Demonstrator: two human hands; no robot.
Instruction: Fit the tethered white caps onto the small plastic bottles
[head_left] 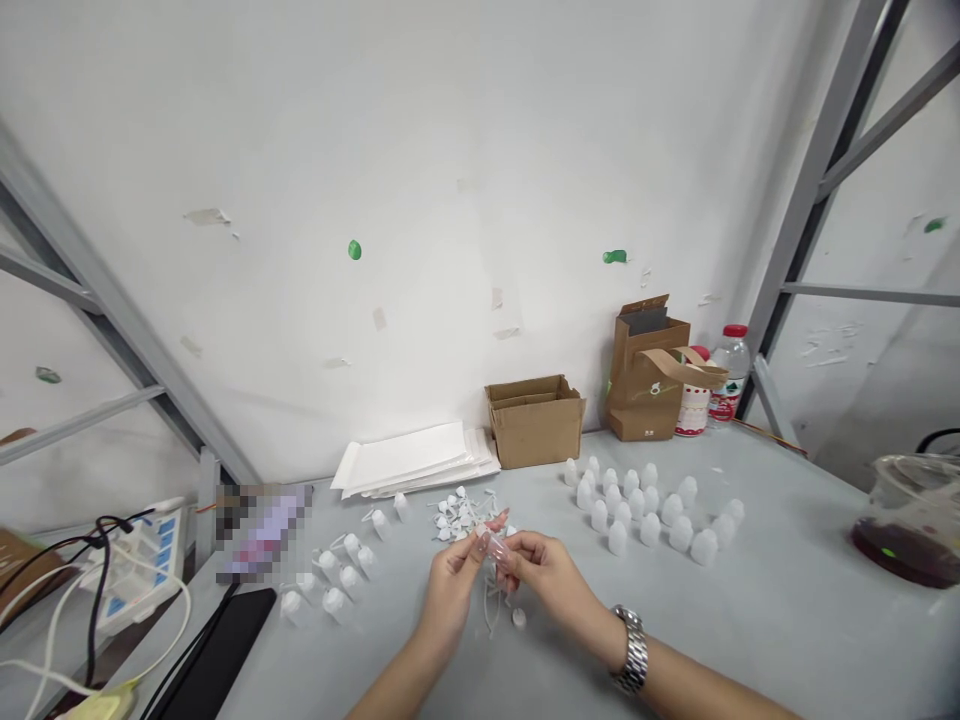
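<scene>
My left hand [452,580] and my right hand [551,572] meet over the middle of the table. Between their fingertips they pinch a small clear plastic cylinder [496,547], partly hidden by the fingers. Just beyond my hands lies a loose pile of small white caps with stems [455,513]. Below my fingers are some thin white strands [491,605] and a small white round piece [519,618]. To the left stand several small clear pieces with white tops [334,600]. Several frosted, round-topped pieces [650,529] stand in rough rows on the right.
White envelopes [405,460] and an open cardboard box [536,428] stand by the wall. At back right are a brown paper bag [637,395] and a red-capped bottle [731,365]. A tub of dark liquid [904,545] sits far right; a power strip [142,570] and cables lie left.
</scene>
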